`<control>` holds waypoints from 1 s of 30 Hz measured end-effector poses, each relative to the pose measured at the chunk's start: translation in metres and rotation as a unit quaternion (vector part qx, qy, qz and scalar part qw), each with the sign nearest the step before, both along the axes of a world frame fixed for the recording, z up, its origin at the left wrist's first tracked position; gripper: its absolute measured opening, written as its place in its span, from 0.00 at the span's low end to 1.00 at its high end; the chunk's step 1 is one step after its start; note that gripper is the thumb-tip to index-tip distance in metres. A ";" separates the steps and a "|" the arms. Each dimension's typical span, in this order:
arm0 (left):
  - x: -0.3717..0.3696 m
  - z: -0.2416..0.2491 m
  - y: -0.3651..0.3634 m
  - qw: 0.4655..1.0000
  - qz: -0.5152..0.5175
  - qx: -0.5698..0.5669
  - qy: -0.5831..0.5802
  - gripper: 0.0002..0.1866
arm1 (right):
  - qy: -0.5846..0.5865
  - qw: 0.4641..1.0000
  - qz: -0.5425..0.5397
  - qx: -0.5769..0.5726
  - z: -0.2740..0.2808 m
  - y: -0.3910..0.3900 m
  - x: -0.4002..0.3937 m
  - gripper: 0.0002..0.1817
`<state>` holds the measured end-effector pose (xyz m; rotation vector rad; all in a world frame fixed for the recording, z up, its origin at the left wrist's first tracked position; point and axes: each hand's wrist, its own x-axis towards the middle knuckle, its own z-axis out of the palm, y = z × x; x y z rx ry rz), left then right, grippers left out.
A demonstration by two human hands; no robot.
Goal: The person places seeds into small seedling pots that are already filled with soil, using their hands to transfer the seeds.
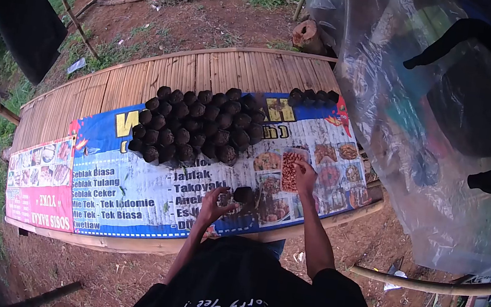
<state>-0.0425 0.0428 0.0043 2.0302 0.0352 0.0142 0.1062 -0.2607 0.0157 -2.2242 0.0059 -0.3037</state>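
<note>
My left hand (213, 205) rests low on the banner with its fingers apart, beside a small black soil-filled seedling bag (244, 195). To the right, my right hand (305, 178) reaches over a patch of small reddish-brown seeds (288, 177), fingertips drawn together at its upper edge. What is in that pinch is too small to make out. A dense cluster of black seedling bags (193, 126) stands farther back, left of my hands.
A printed menu banner (107, 197) covers much of the bamboo-slat table (182, 69). Several more black bags (313, 98) stand at the back right. Clear plastic sheeting (378, 147) hangs along the right side, and a bamboo pole (428, 283) lies across the lower right.
</note>
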 end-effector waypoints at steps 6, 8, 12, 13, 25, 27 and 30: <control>0.002 0.005 -0.003 1.000 -0.002 0.017 -0.013 0.34 | 0.042 0.976 0.030 0.210 0.002 0.021 -0.021 0.10; 0.001 0.005 -0.006 1.000 -0.004 0.019 -0.007 0.34 | 0.076 0.964 0.043 0.253 0.018 0.038 -0.039 0.09; 0.002 0.004 -0.007 0.999 -0.018 0.051 -0.006 0.37 | 0.096 0.966 0.138 0.195 0.038 0.073 -0.070 0.07; 0.003 0.005 -0.008 0.998 -0.024 0.050 -0.004 0.37 | 0.090 0.968 0.184 0.142 0.041 0.079 -0.075 0.07; 0.002 -0.001 -0.012 0.997 -0.012 0.058 -0.050 0.36 | 0.235 0.915 0.183 0.272 0.043 0.104 -0.096 0.07; 0.003 -0.002 -0.012 0.996 -0.008 0.059 -0.065 0.35 | 0.227 0.915 0.188 0.276 0.042 0.105 -0.095 0.08; 0.003 -0.002 -0.012 0.997 -0.013 0.061 -0.050 0.35 | 0.159 0.944 0.221 0.184 0.039 0.106 -0.092 0.08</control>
